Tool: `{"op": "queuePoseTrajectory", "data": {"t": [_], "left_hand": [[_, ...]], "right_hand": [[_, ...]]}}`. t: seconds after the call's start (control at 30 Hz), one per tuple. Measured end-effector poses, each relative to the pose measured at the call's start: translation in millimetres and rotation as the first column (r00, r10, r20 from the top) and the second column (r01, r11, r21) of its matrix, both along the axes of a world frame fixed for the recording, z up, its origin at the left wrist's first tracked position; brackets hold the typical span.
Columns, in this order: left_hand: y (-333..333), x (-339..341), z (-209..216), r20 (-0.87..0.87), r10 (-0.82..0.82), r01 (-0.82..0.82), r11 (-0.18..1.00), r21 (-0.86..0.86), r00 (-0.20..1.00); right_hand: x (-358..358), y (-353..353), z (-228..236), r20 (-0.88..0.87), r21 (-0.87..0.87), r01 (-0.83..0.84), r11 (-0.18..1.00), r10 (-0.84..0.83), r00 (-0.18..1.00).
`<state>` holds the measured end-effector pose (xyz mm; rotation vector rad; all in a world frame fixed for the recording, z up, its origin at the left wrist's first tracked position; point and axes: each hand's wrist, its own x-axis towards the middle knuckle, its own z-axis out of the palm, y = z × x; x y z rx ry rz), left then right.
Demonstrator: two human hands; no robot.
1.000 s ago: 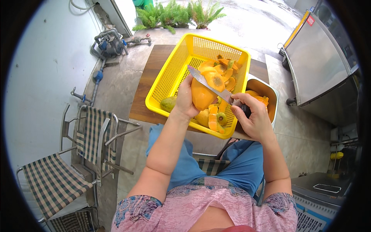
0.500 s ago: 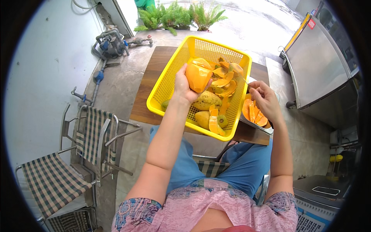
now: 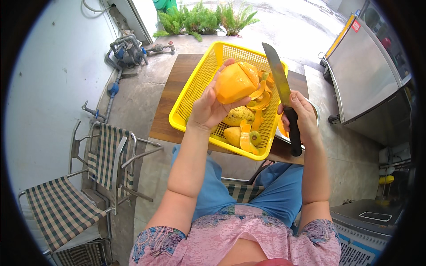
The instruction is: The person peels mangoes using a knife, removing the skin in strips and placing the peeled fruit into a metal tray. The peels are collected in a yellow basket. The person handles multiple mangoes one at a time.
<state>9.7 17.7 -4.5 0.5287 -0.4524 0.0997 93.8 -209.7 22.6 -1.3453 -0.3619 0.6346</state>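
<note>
My left hand cups a large peeled mango, its wet orange flesh cut into flat facets with a cut line near one end. My right hand is wrapped round the black handle of a big knife. The blade stands up and away from me, apart from the fruit, over the right side of a yellow plastic basket. Inside the basket lie orange peelings and yellow, dark-spotted unpeeled mangoes. Right of it, a metal tray with orange pieces is partly hidden by my right hand.
The basket and tray rest on a brown wooden table before my knees. Checked folding chairs stand at left, near a pump with pipes. A steel cabinet on wheels is at right. Ferns grow beyond the table.
My right hand has turned the knife up, so its broad blade and handle now show. My left hand has rolled the mango, its fingers now behind it. The hands are still apart.
</note>
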Motion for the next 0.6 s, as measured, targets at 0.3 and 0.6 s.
{"op": "queuePoseTrajectory", "data": {"t": [0.3,0.6], "left_hand": [[-2.5,-12.2,5.4,0.115,0.006,-0.027,0.982,0.186,0.993],[4.8,-6.7,2.0,0.099,-0.162,0.163,0.987,0.003,0.982]], "right_hand": [[-28.0,-7.1,-1.5,-0.077,0.071,-0.01,0.997,0.016,0.997],[-34.0,-11.7,-1.9,-0.097,0.066,-0.011,0.998,0.018,0.995]]}}
